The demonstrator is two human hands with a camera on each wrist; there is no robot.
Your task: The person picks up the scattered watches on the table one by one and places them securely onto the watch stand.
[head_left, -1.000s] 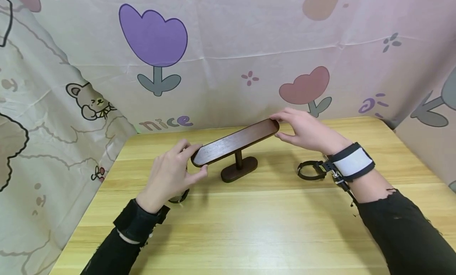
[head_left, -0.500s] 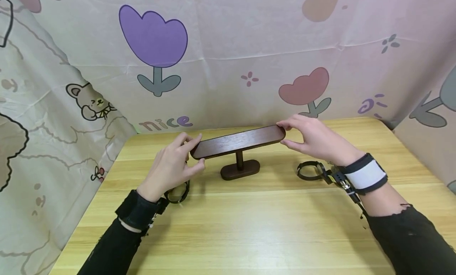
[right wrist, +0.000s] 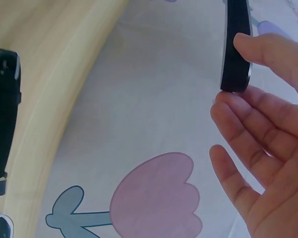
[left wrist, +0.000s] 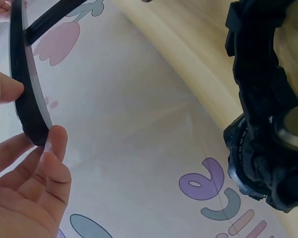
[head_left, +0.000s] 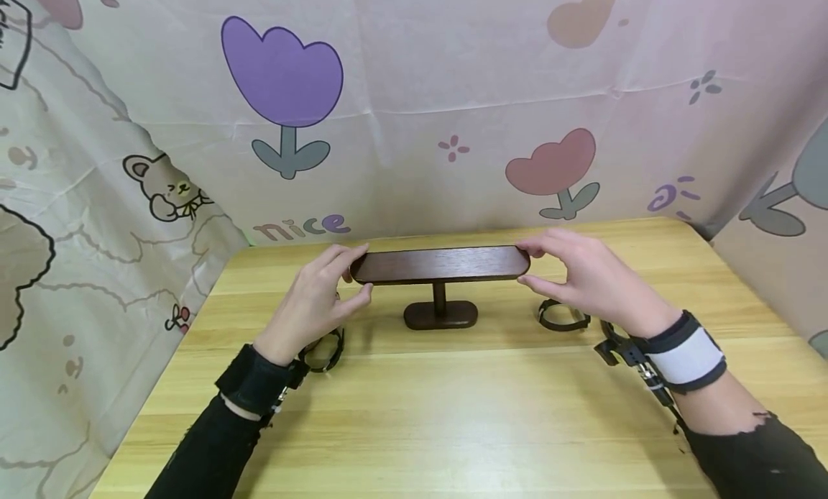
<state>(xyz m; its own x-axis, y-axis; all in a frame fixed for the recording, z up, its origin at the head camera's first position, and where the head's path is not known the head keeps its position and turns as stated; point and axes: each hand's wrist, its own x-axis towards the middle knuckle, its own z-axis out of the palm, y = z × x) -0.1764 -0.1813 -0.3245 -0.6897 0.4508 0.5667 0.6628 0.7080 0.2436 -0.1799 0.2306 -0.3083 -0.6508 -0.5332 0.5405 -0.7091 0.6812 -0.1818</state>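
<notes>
A dark brown wooden T-shaped display stand (head_left: 440, 265) has a long round-ended bar on a short post over an oval base. In the head view, the bar runs nearly level between the two hands. My left hand (head_left: 313, 301) pinches its left end, with the thumb at the front edge and fingers behind. My right hand (head_left: 585, 280) pinches the right end in the same way. The left wrist view shows the left thumb on the bar (left wrist: 32, 104) and fingertips around its tip. In the right wrist view, the right thumb presses the bar's side (right wrist: 237, 64), fingers at its end.
On the wooden table (head_left: 453, 420), a black-strapped watch (head_left: 333, 351) lies by my left wrist, and another black strap loop (head_left: 564, 318) lies below my right hand. A patterned cloth (head_left: 414, 182) hangs close behind the table.
The bar and base have turned from a slant to nearly straight across. The right hand has come nearer and moved right with its end; the left hand keeps its hold and shifts only slightly.
</notes>
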